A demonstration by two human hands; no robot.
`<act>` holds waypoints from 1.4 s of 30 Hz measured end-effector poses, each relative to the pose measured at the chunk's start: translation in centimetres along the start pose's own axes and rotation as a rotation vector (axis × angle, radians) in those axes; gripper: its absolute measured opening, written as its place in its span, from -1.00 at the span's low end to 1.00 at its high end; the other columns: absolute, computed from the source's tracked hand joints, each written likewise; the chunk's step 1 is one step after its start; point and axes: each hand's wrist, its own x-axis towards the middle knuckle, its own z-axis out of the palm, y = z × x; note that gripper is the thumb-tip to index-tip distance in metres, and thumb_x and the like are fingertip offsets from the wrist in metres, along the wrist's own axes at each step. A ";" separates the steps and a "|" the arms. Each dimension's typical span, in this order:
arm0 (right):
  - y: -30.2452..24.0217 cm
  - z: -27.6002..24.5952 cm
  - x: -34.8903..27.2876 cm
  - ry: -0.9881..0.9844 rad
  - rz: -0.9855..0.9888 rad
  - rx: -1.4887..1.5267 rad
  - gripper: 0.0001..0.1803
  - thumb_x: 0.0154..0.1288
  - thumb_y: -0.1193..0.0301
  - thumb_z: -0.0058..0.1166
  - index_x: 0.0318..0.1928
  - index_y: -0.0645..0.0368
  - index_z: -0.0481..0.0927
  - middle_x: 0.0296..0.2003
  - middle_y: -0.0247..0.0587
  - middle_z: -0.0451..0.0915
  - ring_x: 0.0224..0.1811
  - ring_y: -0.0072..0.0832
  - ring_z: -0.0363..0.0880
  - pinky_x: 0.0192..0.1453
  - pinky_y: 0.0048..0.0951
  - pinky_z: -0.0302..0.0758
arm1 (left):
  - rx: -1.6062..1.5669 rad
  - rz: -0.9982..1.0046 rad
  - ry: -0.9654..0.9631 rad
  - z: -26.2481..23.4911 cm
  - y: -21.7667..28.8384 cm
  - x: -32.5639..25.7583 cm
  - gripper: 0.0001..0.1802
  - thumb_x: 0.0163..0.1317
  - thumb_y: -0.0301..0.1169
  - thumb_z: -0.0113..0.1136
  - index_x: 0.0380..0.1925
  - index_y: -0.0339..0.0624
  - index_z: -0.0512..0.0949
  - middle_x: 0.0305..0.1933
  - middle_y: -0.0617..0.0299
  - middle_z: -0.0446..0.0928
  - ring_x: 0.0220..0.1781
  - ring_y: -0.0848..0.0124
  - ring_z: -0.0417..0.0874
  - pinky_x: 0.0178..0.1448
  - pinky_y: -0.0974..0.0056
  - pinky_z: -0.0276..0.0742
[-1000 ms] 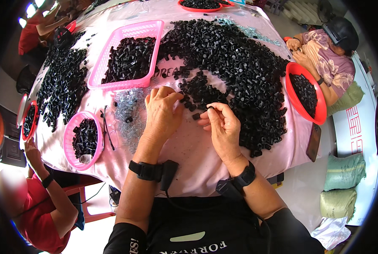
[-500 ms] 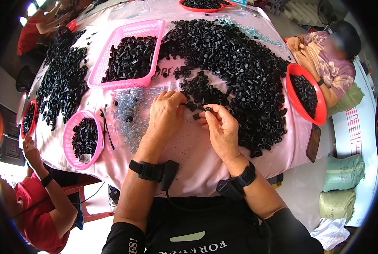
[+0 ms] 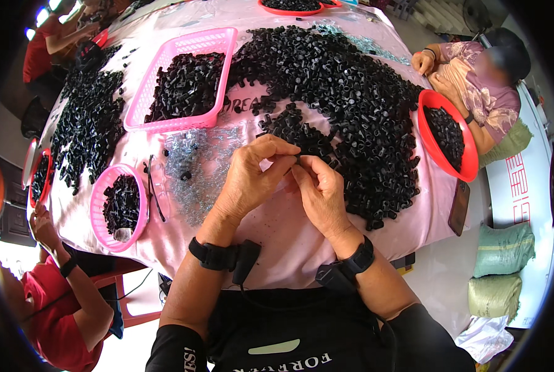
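In front of me both hands meet fingertip to fingertip. My right hand [image 3: 321, 197] pinches a small black cap [image 3: 298, 160] between thumb and forefinger, its other fingers curled below. Thumb and forefinger of my left hand [image 3: 255, 172] are closed against the same cap from the left; anything small between them is hidden. Just beyond my fingers lies a small cluster of black caps [image 3: 296, 127], next to a much larger heap of black caps [image 3: 357, 105]. Left of my left hand, tiny clear plastic pieces [image 3: 196, 186] are scattered on the pink cloth [image 3: 264, 248].
A pink rectangular basket [image 3: 137, 102] and a round pink basket [image 3: 97, 214] hold black parts, with dark tweezers [image 3: 155, 192] nearby. At the right stand a red bowl [image 3: 472, 164] and a phone [image 3: 458, 208]. Co-workers sit left and right; another black heap [image 3: 91, 124] lies left.
My left hand has moved right, and its fingertips now meet the cap in my right hand. The right hand has turned slightly inward, still pinching the cap.
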 end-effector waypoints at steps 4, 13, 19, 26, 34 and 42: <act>-0.2 0.1 -0.1 0.025 0.011 0.055 -0.85 0.51 0.50 0.07 -0.07 0.36 0.60 -0.43 -0.24 0.70 -0.41 -0.63 0.66 -0.29 -0.54 0.57 | 0.095 0.056 -0.029 -0.1 0.4 0.1 -0.79 0.25 -0.67 0.26 -0.12 -0.31 0.71 -0.16 0.18 0.68 -0.16 0.42 0.69 -0.07 0.33 0.61; 0.0 0.0 -0.1 0.018 -0.034 -0.001 -0.85 0.52 0.49 0.08 -0.08 0.34 0.61 -0.46 -0.28 0.67 -0.44 -0.63 0.62 -0.32 -0.54 0.55 | 0.210 0.072 -0.019 -0.2 0.6 0.1 -0.85 0.25 -0.64 0.25 -0.19 -0.32 0.69 -0.17 0.13 0.69 -0.14 0.33 0.72 -0.05 0.29 0.61; -0.2 -0.1 -0.1 0.026 -0.021 0.039 -0.83 0.57 0.45 0.04 -0.08 0.32 0.62 -0.45 -0.30 0.67 -0.45 -0.62 0.63 -0.32 -0.54 0.55 | 0.209 0.129 -0.025 -0.1 0.5 0.2 -0.85 0.24 -0.64 0.28 -0.19 -0.31 0.69 -0.19 0.12 0.69 -0.15 0.30 0.73 -0.08 0.27 0.62; -0.1 -0.1 -0.1 0.017 -0.002 0.059 -0.81 0.59 0.43 0.04 -0.08 0.31 0.64 -0.43 -0.31 0.68 -0.43 -0.61 0.66 -0.32 -0.54 0.57 | 0.223 0.167 -0.003 0.0 0.3 0.1 -0.86 0.22 -0.65 0.28 -0.22 -0.31 0.69 -0.21 0.12 0.68 -0.19 0.29 0.73 -0.08 0.26 0.63; -0.1 -0.6 0.1 0.060 -0.065 0.006 -0.80 0.56 0.42 0.09 -0.17 0.32 0.66 -0.51 -0.45 0.57 -0.48 -0.78 0.48 -0.40 -0.61 0.48 | 0.317 0.239 -0.123 0.2 2.0 -0.1 -0.53 0.01 -0.57 0.40 0.02 -0.25 0.65 0.01 0.03 0.64 0.06 0.06 0.70 0.18 0.08 0.62; 0.0 -0.1 0.0 0.076 -0.017 0.025 -0.77 0.56 0.41 0.09 -0.22 0.34 0.64 -0.58 -0.47 0.46 -0.51 -0.80 0.35 -0.45 -0.58 0.38 | 0.395 0.187 -0.141 0.2 1.1 -0.4 -0.46 0.01 -0.54 0.41 0.09 -0.26 0.63 0.08 -0.02 0.64 0.09 0.00 0.69 0.18 0.07 0.63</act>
